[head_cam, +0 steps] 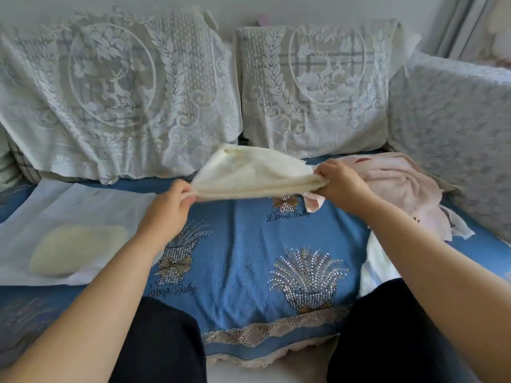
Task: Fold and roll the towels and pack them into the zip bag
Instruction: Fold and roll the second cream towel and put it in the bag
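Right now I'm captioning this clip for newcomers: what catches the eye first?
A cream towel held up at centre, the left hand and right hand gripping its ends above the blue sofa cover. A pink towel lies crumpled on the right; a translucent zip bag on the left.

A towel (254,175) is held stretched between the left hand (171,203) and right hand (340,181), above the sofa seat (249,244). A zip bag (69,217) lies at the seat's left edge with a rolled towel (74,250) inside. A towel heap (401,183) lies toward the right edge. Two cushions (116,92) stand along the back.
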### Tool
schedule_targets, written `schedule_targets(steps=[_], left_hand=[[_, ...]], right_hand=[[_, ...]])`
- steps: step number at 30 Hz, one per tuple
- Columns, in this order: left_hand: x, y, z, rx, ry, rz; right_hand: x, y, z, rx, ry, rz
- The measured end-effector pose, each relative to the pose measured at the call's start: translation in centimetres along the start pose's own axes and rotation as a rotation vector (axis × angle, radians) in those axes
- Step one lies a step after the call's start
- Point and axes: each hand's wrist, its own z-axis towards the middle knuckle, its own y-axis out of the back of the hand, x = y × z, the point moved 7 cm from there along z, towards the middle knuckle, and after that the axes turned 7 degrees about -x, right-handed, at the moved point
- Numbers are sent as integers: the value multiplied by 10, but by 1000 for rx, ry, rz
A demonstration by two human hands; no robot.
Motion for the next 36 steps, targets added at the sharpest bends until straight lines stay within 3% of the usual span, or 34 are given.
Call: schedule_targets(steps=[3, 6, 8, 12, 14, 15, 18, 21, 23, 28, 32, 36], left_hand=[[27, -53, -43, 496, 6, 165], [33, -82, -80, 898, -110, 353], [31, -92, -92, 1044, -152, 402], [24, -107, -96, 1187, -109, 359], [25, -115, -80, 1105, -14, 321], [29, -118, -64, 978, 35, 305], [49, -124, -18, 541, 166, 291], [58, -144, 3, 438, 193, 278], [63, -157, 13, 395, 185, 316], [78, -178, 38, 234, 189, 285], [85, -186, 52, 94, 228, 140], [92, -186, 66, -33, 296, -142]], right_hand=[[-24, -61, -52, 453, -22, -187], [-37, -104, -104, 888, -41, -274], [-40, -116, -126, 1067, -82, -288], [-41, -121, -133, 1213, -146, -329], [-37, -122, -128, 1253, -236, -225], [-35, -124, -120, 1212, -283, -150], [-33, -131, -71, 855, -344, 6], [-59, -138, -23, 465, -377, -99], [-86, -144, -6, 319, -474, -103], [-135, -163, -3, 227, -752, -179], [-142, -171, 6, 171, -741, -242], [-148, -168, 11, 93, -793, -14]])
